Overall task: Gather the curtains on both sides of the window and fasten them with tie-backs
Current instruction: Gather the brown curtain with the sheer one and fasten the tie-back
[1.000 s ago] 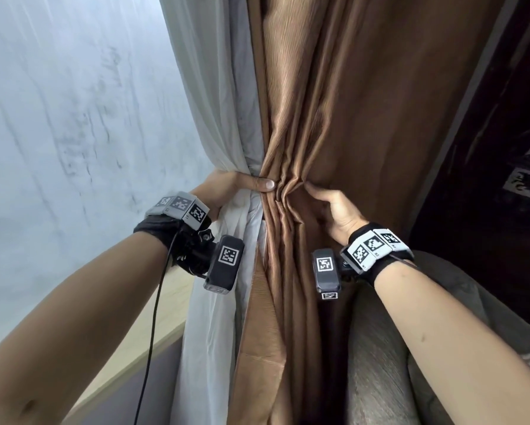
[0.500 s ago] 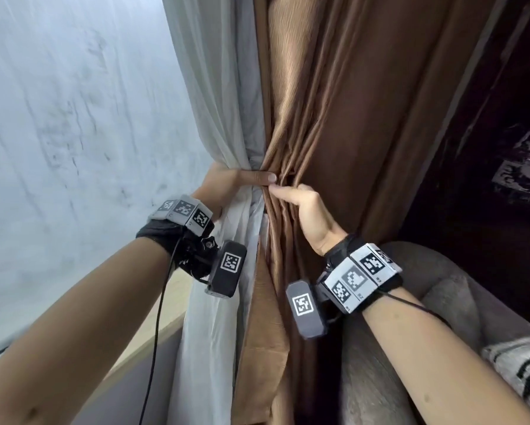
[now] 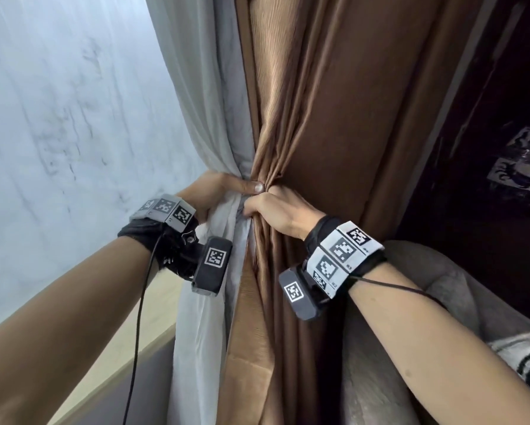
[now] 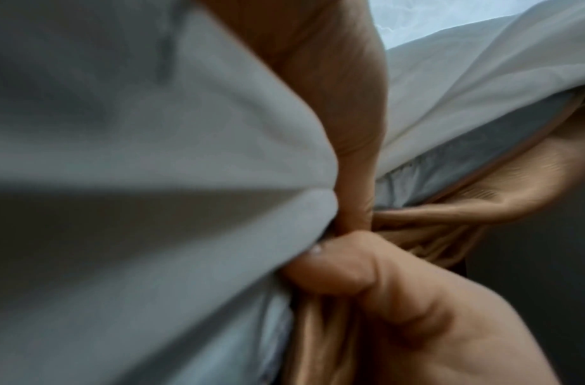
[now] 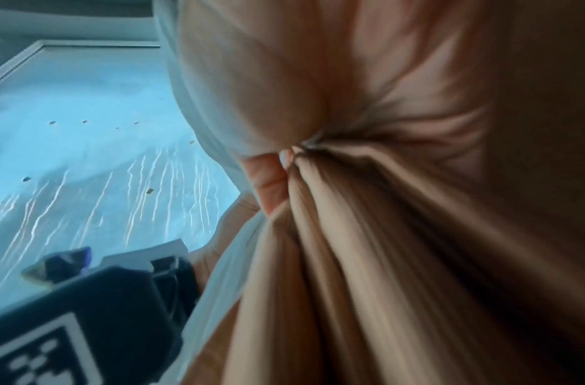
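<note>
A brown curtain (image 3: 325,118) and a white sheer curtain (image 3: 202,102) hang bunched together at the right side of the window. My left hand (image 3: 227,191) wraps round the gathered waist from the left, its thumb lying across the front. From the right, my right hand (image 3: 276,210) grips the brown folds (image 5: 366,234), its knuckles against the left thumb. In the left wrist view the white cloth (image 4: 136,156) fills the frame beside my left thumb (image 4: 356,104) and the right hand (image 4: 399,299). No tie-back is in view.
The frosted window pane (image 3: 58,118) is at the left, with a pale sill (image 3: 153,326) below it. A grey upholstered armchair (image 3: 441,286) stands close at the lower right. A dark wall with a picture (image 3: 521,161) lies beyond the curtain.
My right hand has moved left along the brown curtain and curled round the folds, meeting the left thumb. The bundle is pulled tighter. The left hand has kept its hold.
</note>
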`<state>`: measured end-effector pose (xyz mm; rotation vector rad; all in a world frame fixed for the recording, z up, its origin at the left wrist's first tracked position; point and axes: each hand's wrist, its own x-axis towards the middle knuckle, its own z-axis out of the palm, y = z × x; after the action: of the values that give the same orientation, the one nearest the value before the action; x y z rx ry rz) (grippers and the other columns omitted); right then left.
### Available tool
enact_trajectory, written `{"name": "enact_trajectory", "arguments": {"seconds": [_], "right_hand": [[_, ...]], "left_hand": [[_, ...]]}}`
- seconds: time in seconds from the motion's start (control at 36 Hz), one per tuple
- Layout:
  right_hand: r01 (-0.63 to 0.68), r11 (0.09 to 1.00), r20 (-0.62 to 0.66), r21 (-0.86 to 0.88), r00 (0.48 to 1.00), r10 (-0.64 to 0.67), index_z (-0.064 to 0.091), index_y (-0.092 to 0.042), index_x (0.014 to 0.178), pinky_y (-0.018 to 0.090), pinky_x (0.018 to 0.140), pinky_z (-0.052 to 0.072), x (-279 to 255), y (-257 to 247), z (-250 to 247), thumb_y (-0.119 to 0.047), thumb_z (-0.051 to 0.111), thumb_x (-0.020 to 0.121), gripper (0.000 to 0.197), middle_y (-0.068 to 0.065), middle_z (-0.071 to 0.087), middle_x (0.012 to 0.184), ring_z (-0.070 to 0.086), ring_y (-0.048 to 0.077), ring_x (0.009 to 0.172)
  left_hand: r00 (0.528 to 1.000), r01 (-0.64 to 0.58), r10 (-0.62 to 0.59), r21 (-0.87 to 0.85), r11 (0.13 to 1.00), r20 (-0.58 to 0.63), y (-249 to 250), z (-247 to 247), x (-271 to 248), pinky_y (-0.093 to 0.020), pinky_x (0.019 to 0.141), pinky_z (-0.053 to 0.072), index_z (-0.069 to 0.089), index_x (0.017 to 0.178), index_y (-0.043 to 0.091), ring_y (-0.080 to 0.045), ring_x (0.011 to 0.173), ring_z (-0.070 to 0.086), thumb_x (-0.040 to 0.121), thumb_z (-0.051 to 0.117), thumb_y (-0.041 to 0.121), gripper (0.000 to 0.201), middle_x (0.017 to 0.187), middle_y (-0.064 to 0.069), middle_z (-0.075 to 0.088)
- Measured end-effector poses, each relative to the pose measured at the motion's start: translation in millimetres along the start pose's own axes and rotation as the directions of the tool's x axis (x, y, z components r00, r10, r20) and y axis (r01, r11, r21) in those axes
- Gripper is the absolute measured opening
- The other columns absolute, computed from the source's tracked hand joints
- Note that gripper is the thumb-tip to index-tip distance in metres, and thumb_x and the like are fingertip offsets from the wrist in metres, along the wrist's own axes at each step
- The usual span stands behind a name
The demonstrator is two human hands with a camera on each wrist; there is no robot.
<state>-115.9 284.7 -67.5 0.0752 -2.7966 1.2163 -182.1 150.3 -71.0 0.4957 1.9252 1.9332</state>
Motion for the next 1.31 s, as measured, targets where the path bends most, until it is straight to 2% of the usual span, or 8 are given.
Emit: {"name": "enact_trajectory", "arguments": {"seconds": [0.17,0.25,0.36,0.58,0.75,0.92,1.06,1.31], "right_hand": [[-0.083,0.989,0.108,-0.119,0.989,0.096,0.065,-0.026,0.101,0.031,0.084,0.036,10.6,7.0,-12.9,-0.049,0.056,0.075,0.035,0.001,0.061,0.119,0.054,0.020,0.107],[-0.007,0.945,0.148,0.326,0.988,-0.043,0.073,-0.019,0.104,0.033,0.101,0.042,15.2,22.2,-8.8,-0.049,0.068,0.074,0.043,0.000,0.072,0.111,0.064,0.015,0.107],[-0.036,0.637,-0.036,0.770,0.994,0.099,0.068,-0.017,0.091,0.023,0.076,0.049,13.8,50.1,-13.3,-0.051,0.062,0.083,0.036,-0.001,0.071,0.087,0.066,0.009,0.081],[0.024,0.704,-0.398,0.710,0.838,0.373,0.018,-0.018,0.149,0.034,0.113,0.031,34.2,83.1,-16.7,-0.052,0.084,0.055,0.119,-0.002,0.044,0.141,0.045,0.015,0.128],[0.139,0.729,-0.363,0.670,0.918,0.158,0.057,-0.023,0.131,0.042,0.111,0.038,70.2,124.6,-20.3,-0.054,0.091,0.050,0.092,-0.008,0.066,0.126,0.060,0.013,0.119],[0.110,0.667,-0.315,0.737,0.929,0.195,0.067,-0.010,0.115,0.040,0.100,0.051,43.6,85.0,-9.8,-0.047,0.091,0.044,0.084,0.003,0.075,0.105,0.070,0.018,0.101],[0.079,0.782,-0.317,0.618,0.935,0.156,0.074,-0.012,0.090,0.013,0.063,0.047,33.1,67.8,-7.0,-0.033,0.082,0.072,0.029,-0.011,0.071,0.074,0.063,-0.002,0.066],[0.010,0.906,-0.540,0.423,0.806,0.243,0.071,-0.003,0.102,0.028,0.079,0.054,35.4,64.2,-5.8,-0.043,0.088,0.052,0.066,0.006,0.073,0.097,0.069,0.018,0.092]], "left_hand": [[0.986,-0.004,0.003,-0.009,1.000,-0.167,0.9,8.6,2.8,-0.032,0.066,0.055,0.070,0.085,0.001,-0.022,0.061,0.069,0.057,0.082,0.006,0.031,0.070,-0.009,0.073],[0.978,-0.008,0.012,0.018,1.000,-0.206,0.5,5.0,3.4,-0.042,0.084,0.056,0.071,0.095,0.000,-0.028,0.083,0.071,0.046,0.087,0.007,0.052,0.089,-0.011,0.075],[0.980,-0.005,0.011,0.031,1.000,-0.197,0.4,-6.7,2.6,-0.039,0.087,0.056,0.066,0.115,-0.001,-0.033,0.097,0.071,0.050,0.083,0.012,0.068,0.103,-0.014,0.074],[0.989,-0.019,0.026,0.049,0.999,-0.146,0.9,-9.8,-1.3,-0.042,0.092,0.053,0.065,0.119,-0.001,-0.034,0.101,0.070,0.058,0.081,0.011,0.064,0.111,-0.017,0.072],[0.988,-0.041,0.049,0.056,0.998,-0.146,-1.1,-7.3,1.8,-0.036,0.084,0.055,0.065,0.117,-0.001,-0.032,0.098,0.071,0.057,0.080,0.010,0.063,0.108,-0.015,0.073],[0.988,-0.033,0.039,0.046,0.998,-0.147,-2.1,-8.5,4.5,-0.043,0.094,0.053,0.064,0.120,-0.001,-0.034,0.103,0.069,0.053,0.084,0.012,0.071,0.111,-0.016,0.072],[0.987,-0.038,0.043,0.038,0.999,-0.153,-2.7,-8.1,6.6,-0.047,0.098,0.051,0.064,0.120,0.000,-0.033,0.102,0.070,0.042,0.088,0.019,0.083,0.110,-0.015,0.073],[0.987,-0.035,0.040,0.034,0.999,-0.158,-0.6,-2.4,1.1,-0.047,0.098,0.052,0.065,0.117,-0.003,-0.034,0.102,0.070,0.048,0.085,0.012,0.073,0.109,-0.017,0.072]]}}
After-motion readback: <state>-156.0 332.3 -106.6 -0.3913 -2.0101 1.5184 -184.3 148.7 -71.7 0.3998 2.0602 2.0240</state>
